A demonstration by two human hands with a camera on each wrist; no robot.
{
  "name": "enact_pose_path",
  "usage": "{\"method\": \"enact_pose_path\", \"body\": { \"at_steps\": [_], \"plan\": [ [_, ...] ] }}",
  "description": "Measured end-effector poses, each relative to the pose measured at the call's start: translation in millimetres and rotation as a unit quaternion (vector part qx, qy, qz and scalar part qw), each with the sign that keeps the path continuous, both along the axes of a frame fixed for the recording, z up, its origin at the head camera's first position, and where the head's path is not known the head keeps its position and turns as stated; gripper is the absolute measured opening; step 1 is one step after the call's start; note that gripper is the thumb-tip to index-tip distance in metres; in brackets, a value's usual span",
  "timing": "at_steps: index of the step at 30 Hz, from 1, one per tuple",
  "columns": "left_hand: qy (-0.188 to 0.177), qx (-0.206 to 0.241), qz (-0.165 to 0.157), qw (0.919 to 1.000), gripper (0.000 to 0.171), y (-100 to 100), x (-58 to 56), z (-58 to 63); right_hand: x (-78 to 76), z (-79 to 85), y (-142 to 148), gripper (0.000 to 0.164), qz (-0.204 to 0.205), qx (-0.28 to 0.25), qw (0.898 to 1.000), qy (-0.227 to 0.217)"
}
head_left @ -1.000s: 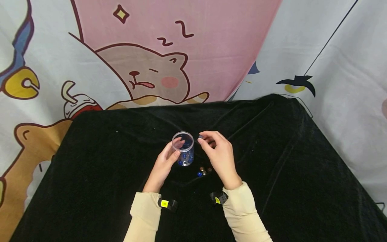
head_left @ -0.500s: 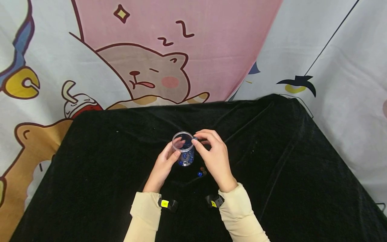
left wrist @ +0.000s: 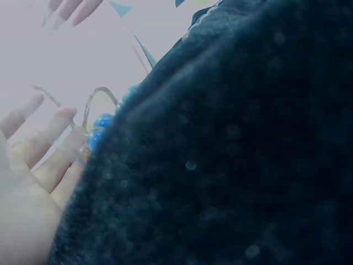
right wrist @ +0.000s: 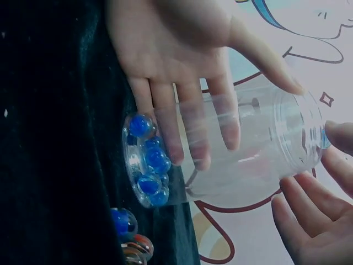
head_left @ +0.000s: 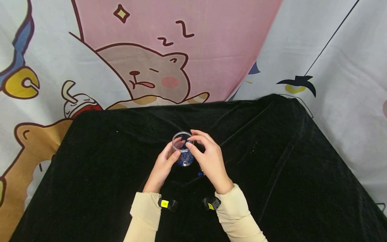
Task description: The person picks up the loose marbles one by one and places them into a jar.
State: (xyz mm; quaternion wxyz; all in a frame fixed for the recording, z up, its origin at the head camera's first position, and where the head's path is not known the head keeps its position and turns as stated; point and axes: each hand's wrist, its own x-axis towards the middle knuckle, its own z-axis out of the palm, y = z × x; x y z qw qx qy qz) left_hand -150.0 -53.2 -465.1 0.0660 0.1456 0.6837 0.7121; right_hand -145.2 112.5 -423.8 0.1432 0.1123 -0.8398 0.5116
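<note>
My left hand grips a clear plastic jar from its left side, thumb near the rim and fingers spread behind the wall. Several blue marbles lie at the jar's bottom. At the open mouth, my right hand pinches a blue marble between thumb and fingertips, mostly hidden by them. On the cloth below the right hand lie loose marbles, a blue one and orange-brown ones partly covered in the head view. The left wrist view is washed out, with blue marbles beside the left fingers.
Black velvety cloth covers the table, with some folds and small light specks. Behind it hangs a cartoon-printed curtain along the far edge. A camera strap is worn on each wrist.
My right hand has moved left with the pinched marble, from beside the jar to its mouth, covering more of the loose marbles. The left hand and jar have stayed put.
</note>
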Motion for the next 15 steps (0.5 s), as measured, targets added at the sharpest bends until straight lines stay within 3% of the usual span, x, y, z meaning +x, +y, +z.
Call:
{"method": "enact_pose_path", "body": {
  "at_steps": [15],
  "plan": [
    [-0.016,-0.008,0.000,0.9998,0.042,-1.4,0.0,-0.7,0.8,-1.2,-0.2,0.027,0.027,0.022,0.999,-0.014]
  ]
}}
